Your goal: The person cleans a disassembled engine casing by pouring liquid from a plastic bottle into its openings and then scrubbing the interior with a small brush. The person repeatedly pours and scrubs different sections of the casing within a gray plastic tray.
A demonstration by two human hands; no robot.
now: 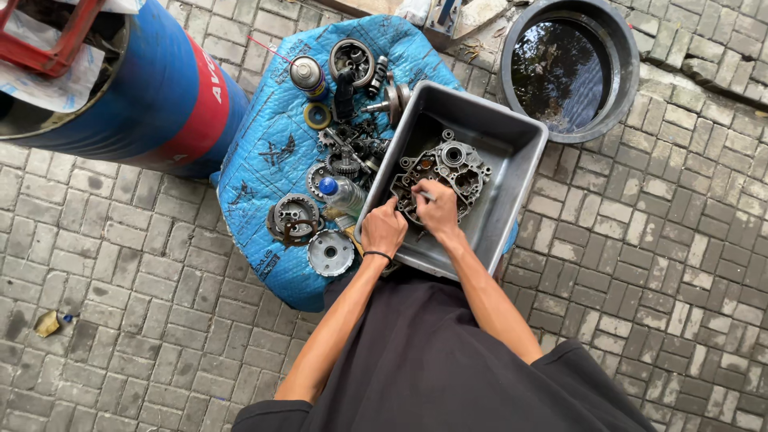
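Engine crankcase half (438, 174) lying flat in the grey plastic tub (512, 144), long axis running from lower left to upper right. Left hand (384, 230) steadies its near edge, fingers curled; right hand (438, 210) pinches a thin tool (425, 194) against the casing. Gears (346, 164) lie on the blue tarp (264, 160) beside the tub.

We are viewing a matt cast-metal casing (438, 170) lying in a smooth grey plastic tub (512, 148), greasy steel gears (346, 164) resting on a woven blue plastic sheet (268, 144), a glossy painted drum (172, 96), and rough brick paving (680, 240).
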